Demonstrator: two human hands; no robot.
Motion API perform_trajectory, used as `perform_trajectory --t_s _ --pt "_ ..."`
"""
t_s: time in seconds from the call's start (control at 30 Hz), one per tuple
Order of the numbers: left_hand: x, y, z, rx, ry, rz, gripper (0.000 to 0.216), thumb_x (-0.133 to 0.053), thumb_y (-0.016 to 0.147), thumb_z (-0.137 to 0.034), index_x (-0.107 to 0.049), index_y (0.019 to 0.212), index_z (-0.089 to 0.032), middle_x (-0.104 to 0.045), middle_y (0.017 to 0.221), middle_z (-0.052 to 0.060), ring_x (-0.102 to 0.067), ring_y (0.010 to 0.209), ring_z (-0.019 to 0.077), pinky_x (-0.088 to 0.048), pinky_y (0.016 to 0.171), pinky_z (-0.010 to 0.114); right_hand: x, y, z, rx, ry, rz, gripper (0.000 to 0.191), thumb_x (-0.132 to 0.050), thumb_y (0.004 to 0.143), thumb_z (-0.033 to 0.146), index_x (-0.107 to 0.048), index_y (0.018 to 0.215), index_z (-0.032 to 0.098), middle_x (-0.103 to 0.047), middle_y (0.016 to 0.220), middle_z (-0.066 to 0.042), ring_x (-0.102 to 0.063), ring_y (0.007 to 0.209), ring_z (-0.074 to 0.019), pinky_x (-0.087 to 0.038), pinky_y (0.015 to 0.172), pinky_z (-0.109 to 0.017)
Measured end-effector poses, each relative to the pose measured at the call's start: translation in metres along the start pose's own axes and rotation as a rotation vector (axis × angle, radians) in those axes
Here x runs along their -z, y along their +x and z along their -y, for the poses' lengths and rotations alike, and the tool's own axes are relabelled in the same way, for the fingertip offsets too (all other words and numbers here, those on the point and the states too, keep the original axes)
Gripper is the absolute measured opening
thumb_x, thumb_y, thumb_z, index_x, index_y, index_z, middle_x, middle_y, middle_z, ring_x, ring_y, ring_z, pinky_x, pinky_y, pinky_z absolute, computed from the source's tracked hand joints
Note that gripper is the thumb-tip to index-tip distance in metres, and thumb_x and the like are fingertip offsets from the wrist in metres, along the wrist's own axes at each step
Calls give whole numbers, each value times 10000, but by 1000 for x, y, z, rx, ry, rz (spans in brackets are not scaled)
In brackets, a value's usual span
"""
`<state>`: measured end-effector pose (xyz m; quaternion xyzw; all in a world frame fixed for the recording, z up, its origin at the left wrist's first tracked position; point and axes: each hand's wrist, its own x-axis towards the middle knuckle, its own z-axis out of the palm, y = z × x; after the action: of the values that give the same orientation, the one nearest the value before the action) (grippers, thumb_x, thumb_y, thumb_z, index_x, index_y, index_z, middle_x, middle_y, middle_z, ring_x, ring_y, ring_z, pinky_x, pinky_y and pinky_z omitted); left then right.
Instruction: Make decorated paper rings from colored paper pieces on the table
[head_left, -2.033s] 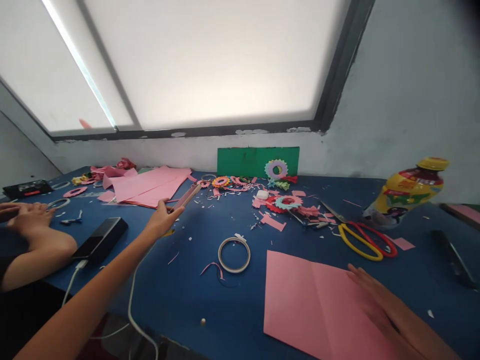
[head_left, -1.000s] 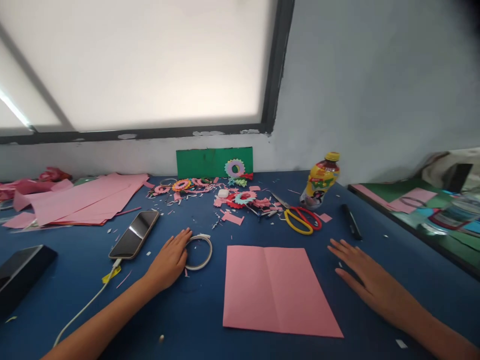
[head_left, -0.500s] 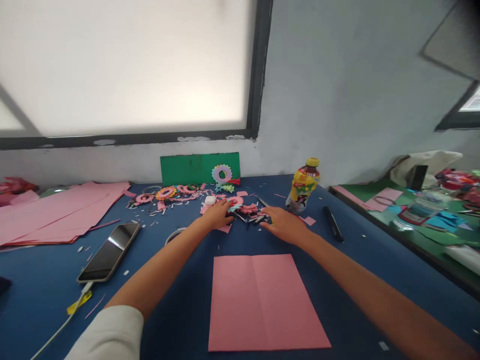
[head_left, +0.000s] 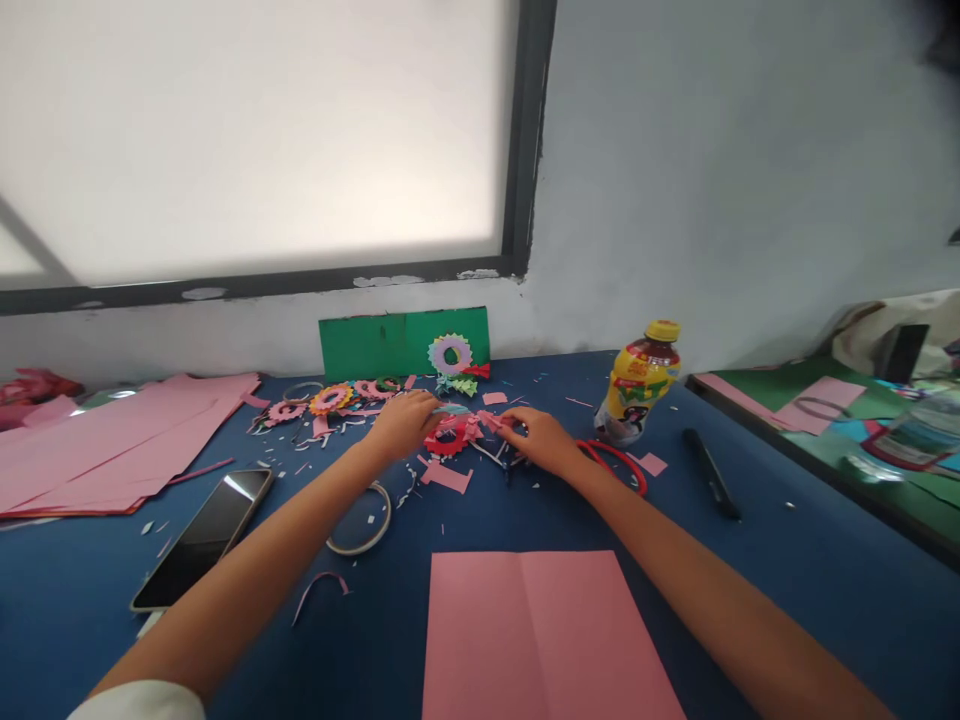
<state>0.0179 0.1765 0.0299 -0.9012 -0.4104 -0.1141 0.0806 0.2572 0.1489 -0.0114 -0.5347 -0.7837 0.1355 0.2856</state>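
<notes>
Both my arms stretch forward over the blue table [head_left: 750, 560]. My left hand [head_left: 405, 422] is closed on a small teal and pink paper piece at the edge of a heap of red and pink paper cut-outs [head_left: 454, 435]. My right hand [head_left: 541, 440] rests on the right side of that heap, fingers curled on a pink scrap. Red-handled scissors [head_left: 619, 460] lie just right of my right hand. A creased pink sheet [head_left: 540, 640] lies flat between my forearms, near the front edge.
A tape ring [head_left: 360, 520] and a phone [head_left: 202, 540] on a cable lie to the left. A yellow drink bottle [head_left: 641, 385] and a black marker [head_left: 711, 485] stand right. A green card [head_left: 390, 345] with paper rosettes leans on the wall. Pink sheets [head_left: 112, 440] pile far left.
Both hands have moved further back onto the heap of cut-outs and closed on paper pieces. The view has tilted slightly, so the pink sheet sits lower in the frame.
</notes>
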Motion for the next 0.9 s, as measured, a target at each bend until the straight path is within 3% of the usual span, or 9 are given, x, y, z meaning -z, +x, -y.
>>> perform_trajectory --t_s 0.3,0.5,0.67,0.8,0.9 --pt "12 8 -14 -153 108 -7 230 -423 877 -183 -587 1036 -203 -620 999 68 -525 990 204 -366 886 344 17 -4 -3 -72 128 21 241 -536 791 383 -623 915 195 -672 870 -15 -611 707 -141 -483 617 -247" --pt "4 37 -30 -39 149 -28 314 -328 890 -131 -530 1120 -199 -495 1158 117 -523 997 233 -412 802 345 36 -2 -11 -184 35 -89 270 -509 801 398 -608 947 194 -660 904 -42 -594 749 -168 -434 666 -271" --pt "-11 60 -33 7 130 26 319 -354 850 -90 -565 1060 -205 -497 1116 89 -576 928 201 -446 742 298 32 -9 -16 -221 -54 -50 215 -542 779 383 -631 869 209 -679 831 -33 -607 729 -181 -412 610 -253" --pt "-19 58 -30 31 123 56 390 -371 788 -26 -554 1084 -202 -531 1097 101 -598 903 210 -468 727 314 21 -12 -10 -184 -114 -37 266 -588 743 439 -635 882 218 -684 854 -35 -616 758 -197 -417 605 -252" --pt "-17 48 -29 45 129 60 484 -385 744 5 -497 1166 -205 -533 1154 103 -590 945 226 -476 758 333 33 -13 2 -148 -151 -106 295 -579 751 453 -630 894 200 -672 907 -55 -612 791 -213 -429 640 -273"
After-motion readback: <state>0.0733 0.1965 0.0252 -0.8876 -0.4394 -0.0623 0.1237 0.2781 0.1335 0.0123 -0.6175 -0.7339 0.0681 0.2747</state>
